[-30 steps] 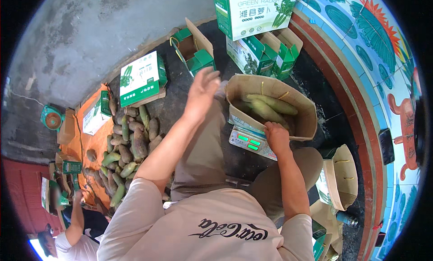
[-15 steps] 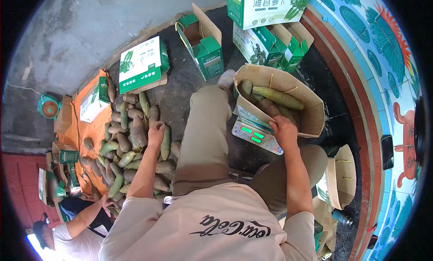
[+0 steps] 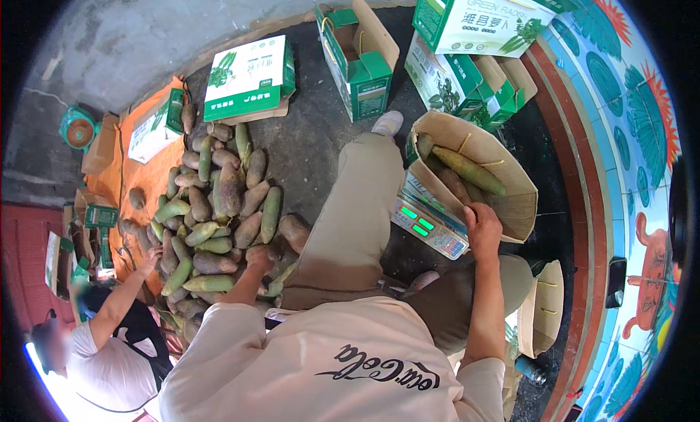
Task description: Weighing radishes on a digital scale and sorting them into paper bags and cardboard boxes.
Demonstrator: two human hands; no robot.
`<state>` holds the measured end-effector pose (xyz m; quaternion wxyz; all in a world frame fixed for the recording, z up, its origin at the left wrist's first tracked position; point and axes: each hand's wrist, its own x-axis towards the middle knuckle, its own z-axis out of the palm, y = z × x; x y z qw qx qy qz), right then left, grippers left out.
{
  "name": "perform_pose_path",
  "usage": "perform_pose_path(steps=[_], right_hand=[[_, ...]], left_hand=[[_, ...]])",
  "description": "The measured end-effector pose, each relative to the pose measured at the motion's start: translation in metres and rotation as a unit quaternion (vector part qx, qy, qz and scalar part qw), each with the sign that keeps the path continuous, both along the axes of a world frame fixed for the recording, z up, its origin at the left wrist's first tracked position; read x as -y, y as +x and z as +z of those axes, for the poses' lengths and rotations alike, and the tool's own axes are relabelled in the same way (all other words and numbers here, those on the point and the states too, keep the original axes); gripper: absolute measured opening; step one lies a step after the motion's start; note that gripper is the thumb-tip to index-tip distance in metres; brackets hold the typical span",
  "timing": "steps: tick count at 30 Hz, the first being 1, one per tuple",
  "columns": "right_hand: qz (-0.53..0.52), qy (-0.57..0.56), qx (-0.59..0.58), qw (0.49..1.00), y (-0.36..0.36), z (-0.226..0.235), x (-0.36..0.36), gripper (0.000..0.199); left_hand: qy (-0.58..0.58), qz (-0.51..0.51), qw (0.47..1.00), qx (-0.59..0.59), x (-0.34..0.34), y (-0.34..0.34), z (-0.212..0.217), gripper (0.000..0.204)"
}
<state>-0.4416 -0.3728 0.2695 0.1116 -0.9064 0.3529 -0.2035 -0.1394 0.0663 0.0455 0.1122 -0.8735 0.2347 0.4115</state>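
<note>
Reaching into the radish pile (image 3: 219,218) on the ground, left hand (image 3: 260,257) closes on a radish while right hand (image 3: 483,229) grips the box (image 3: 510,203) rim on the scale (image 3: 429,227); radishes likely heavy, stiff, best grabbed mid-body.

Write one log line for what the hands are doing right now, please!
left hand: down on radish pile | right hand: on open carton edge | carton: on scale, radishes inside

The person wears a beige short-sleeved shirt (image 3: 321,364) and khaki trousers (image 3: 357,211)
</note>
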Motion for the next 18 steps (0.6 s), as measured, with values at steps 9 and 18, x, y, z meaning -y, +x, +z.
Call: perform_pose_path(steps=[9, 18], right_hand=[[-0.032, -0.01, 0.015, 0.999, -0.01, 0.024, 0.011, 0.013], [-0.156, 0.018, 0.027, 0.987, -0.063, 0.048, 0.038, 0.021]], left_hand=[[0.012, 0.112, 0.993, -0.035, -0.012, -0.003, -0.005, 0.062], [-0.03, 0.116, 0.992, -0.027, 0.035, 0.008, 0.025, 0.062]])
